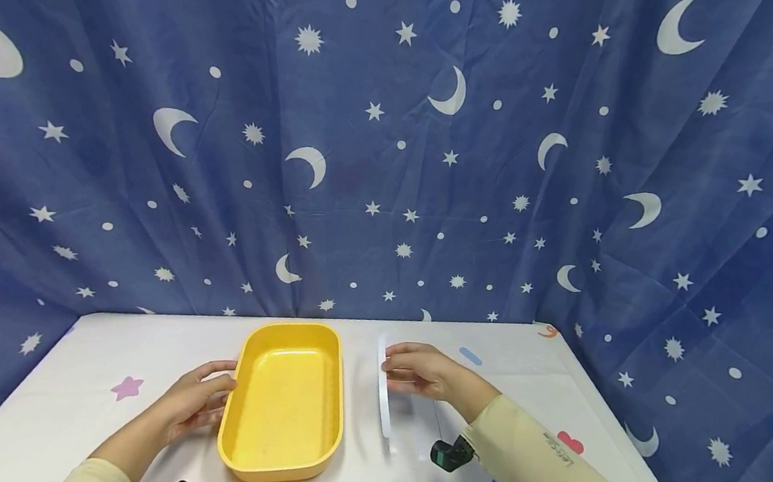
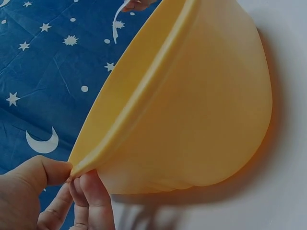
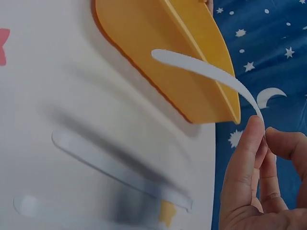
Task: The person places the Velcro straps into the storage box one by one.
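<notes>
A yellow rectangular plastic bin (image 1: 282, 404) with rounded corners stands on the white table, its inside bare. My left hand (image 1: 200, 399) is at its left side; in the left wrist view, thumb and fingers pinch the rim (image 2: 129, 112). To the right of the bin, my right hand (image 1: 422, 371) holds a thin white strip (image 1: 383, 400) above the table. The right wrist view shows thumb and fingertips pinching one end of that strip (image 3: 206, 68), which bends in a curve towards its rounded free end. What the strip is made of I cannot tell.
Two more pale strips, one nearer the bin (image 3: 120, 170) and one farther off (image 3: 67, 218), lie flat on the table below the right hand. The tablecloth (image 1: 132, 339) is white with coloured shapes. Behind and to the right hangs a blue curtain (image 1: 365, 175) with moons and stars.
</notes>
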A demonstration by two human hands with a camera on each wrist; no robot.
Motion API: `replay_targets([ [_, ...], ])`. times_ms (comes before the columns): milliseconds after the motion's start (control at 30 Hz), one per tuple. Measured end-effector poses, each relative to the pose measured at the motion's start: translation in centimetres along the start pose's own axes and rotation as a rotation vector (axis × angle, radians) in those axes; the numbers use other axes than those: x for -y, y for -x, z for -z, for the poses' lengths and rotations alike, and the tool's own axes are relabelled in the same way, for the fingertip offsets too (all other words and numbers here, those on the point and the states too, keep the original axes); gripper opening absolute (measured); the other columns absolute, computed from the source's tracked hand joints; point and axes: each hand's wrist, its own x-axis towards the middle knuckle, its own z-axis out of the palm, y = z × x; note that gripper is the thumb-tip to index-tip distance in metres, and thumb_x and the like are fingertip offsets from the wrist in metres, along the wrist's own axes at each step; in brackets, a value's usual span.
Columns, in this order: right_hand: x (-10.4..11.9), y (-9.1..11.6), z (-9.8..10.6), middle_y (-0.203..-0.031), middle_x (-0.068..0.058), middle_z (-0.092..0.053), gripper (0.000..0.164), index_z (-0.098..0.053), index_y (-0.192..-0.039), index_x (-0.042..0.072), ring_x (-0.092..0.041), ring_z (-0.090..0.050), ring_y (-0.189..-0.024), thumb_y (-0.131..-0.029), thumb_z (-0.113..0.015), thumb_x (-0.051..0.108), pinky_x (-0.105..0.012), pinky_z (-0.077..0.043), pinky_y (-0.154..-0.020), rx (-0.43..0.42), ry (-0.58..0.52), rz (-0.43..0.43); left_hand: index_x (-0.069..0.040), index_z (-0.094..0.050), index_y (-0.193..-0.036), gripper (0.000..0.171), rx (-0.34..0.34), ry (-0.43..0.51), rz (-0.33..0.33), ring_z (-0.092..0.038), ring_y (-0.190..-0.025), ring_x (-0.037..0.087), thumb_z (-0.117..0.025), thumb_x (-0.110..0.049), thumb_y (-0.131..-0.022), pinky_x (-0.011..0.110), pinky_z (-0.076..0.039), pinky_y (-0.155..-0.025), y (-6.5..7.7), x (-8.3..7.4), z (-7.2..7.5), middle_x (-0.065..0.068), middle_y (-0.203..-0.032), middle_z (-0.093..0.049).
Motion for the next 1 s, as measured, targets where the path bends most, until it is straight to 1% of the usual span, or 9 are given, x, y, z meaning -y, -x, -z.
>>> replay_targets([
  [233, -0.2, -0.3, -1.2, -0.089, -0.007, -0.064, 0.035, -0.059, -0.117, 0.000, -0.016, -0.066, -0.075, -0.083, -0.068, -0.003, -0.028, -0.062, -0.068, 0.009, 0.018, -0.013, -0.006, -0.037, -0.147, 0.060, 0.000, 0.011, -0.006, -0.064, -0.070, 0.008, -0.061, -0.017, -0.093, 0.019, -0.056, -0.056, 0.0, 0.1, -0.1, 0.001, -0.087, -0.066],
  [433, -0.5, -0.4, -2.1, -0.088, -0.008, -0.065, 0.028, -0.062, -0.108, 0.004, -0.017, -0.067, -0.076, -0.082, -0.070, -0.004, -0.029, -0.062, -0.070, 0.003, 0.012, -0.013, -0.004, -0.036, -0.147, 0.060, 0.022, 0.028, -0.016, -0.067, -0.077, 0.010, -0.061, -0.016, -0.094, 0.024, -0.060, -0.063, 0.1, 0.1, -0.1, 0.002, -0.093, -0.068],
  [767, -0.5, -0.4, -3.2, -0.090, -0.009, -0.067, 0.029, -0.063, -0.110, 0.003, -0.018, -0.067, -0.077, -0.083, -0.071, -0.003, -0.033, -0.061, -0.076, 0.025, 0.017, 0.007, -0.004, -0.037, -0.146, 0.058, 0.028, 0.016, -0.019, -0.065, -0.074, 0.010, -0.060, -0.015, -0.094, 0.023, -0.059, -0.059, 0.4, 0.0, 0.1, 0.002, -0.089, -0.065],
  [967, -0.3, -0.2, -3.7, -0.089, -0.009, -0.067, 0.028, -0.063, -0.110, 0.003, -0.017, -0.068, -0.076, -0.083, -0.071, -0.002, -0.031, -0.062, -0.071, 0.026, 0.036, 0.014, -0.004, -0.037, -0.146, 0.057, 0.029, 0.015, -0.015, -0.066, -0.072, 0.010, -0.059, -0.014, -0.095, 0.023, -0.059, -0.059, 0.5, -0.2, 0.1, 0.002, -0.087, -0.066],
  [1000, -0.3, -0.1, -3.7, -0.089, -0.008, -0.067, 0.029, -0.063, -0.111, 0.003, -0.017, -0.068, -0.076, -0.084, -0.071, -0.002, -0.031, -0.062, -0.070, 0.024, 0.039, 0.014, -0.004, -0.036, -0.146, 0.058, 0.038, 0.013, -0.020, -0.066, -0.072, 0.010, -0.059, -0.014, -0.095, 0.023, -0.059, -0.059, 0.5, -0.2, 0.1, 0.002, -0.088, -0.067],
])
